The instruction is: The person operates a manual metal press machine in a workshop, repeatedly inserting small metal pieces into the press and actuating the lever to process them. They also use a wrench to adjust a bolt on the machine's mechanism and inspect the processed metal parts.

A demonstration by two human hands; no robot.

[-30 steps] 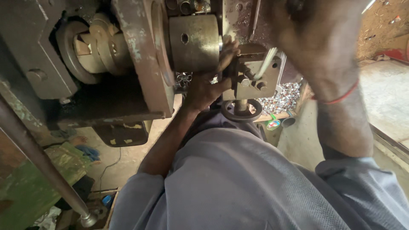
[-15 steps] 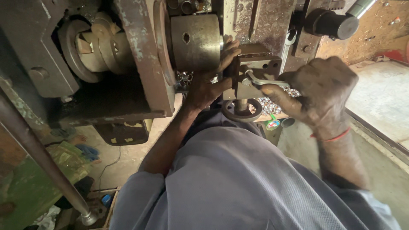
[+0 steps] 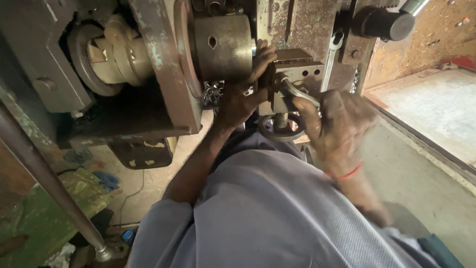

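The right hand (image 3: pixel 337 124) is clenched around the handle of a slim silver metal spanner (image 3: pixel 297 93), whose far end sits on a fitting at the grey steel tool block (image 3: pixel 297 74) in the middle of the rusty machine. Just left of it, the left hand (image 3: pixel 243 94) presses against the block beside the dull brass-coloured steel cylinder (image 3: pixel 223 47); whether it grips anything, I cannot tell. A small round handwheel (image 3: pixel 281 128) hangs below the block.
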